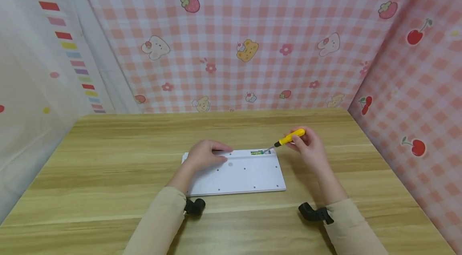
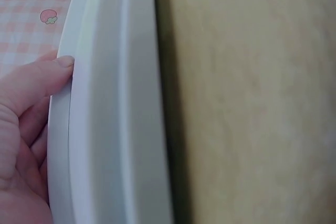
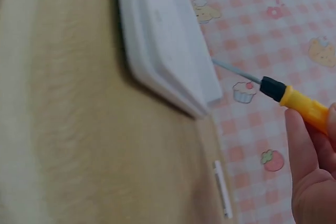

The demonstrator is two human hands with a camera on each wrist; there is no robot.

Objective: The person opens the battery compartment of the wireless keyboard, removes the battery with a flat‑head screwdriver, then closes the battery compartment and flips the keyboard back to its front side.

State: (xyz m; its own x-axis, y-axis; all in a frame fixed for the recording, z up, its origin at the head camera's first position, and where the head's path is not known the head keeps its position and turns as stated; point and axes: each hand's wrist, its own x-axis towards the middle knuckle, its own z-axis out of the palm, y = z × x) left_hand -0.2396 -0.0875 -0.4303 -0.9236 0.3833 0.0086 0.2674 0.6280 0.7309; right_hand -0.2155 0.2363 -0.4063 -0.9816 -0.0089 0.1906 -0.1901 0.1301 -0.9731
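- A light wooden table (image 1: pixel 108 158) with a streaked grain is seen in a corner hung with pink-and-white checked cloth (image 1: pixel 252 26) printed with strawberries, rabbits, cupcakes and cherries; a pale curtain with a column of coloured stripes (image 1: pixel 32 66) is hung at the left.
- A flat white rectangular plastic keyboard, turned underside up (image 1: pixel 242 173), is laid on the table near its middle, with small screw holes dotted across the panel and a narrow green-labelled recess (image 1: pixel 258 152) at its far edge.
- The left hand (image 1: pixel 203 154) is rested palm down on the far left part of the keyboard — the fingers are laid fairly straight across the panel, pressed on it and not curled round anything. In the left wrist view a fingertip (image 2: pixel 63 62) is shown touching the white rim (image 2: pixel 105 129).
- The left forearm is stretched forward from the near edge in a beige sleeve (image 1: pixel 159 223), with a black wrist mount (image 1: pixel 195 206) beside the cuff.
- The right hand (image 1: pixel 306 148) is held raised just beyond the keyboard's far right corner, its fingers curled round the yellow plastic handle of a small screwdriver with a black collar (image 1: pixel 290 137).
- The screwdriver is tilted down and to the left — its thin metal shaft (image 3: pixel 236 70) is brought to the green-labelled recess; whether the tip touches cannot be told.
- The right wrist is bent slightly, a second black mount (image 1: pixel 313 213) sitting by its beige cuff.
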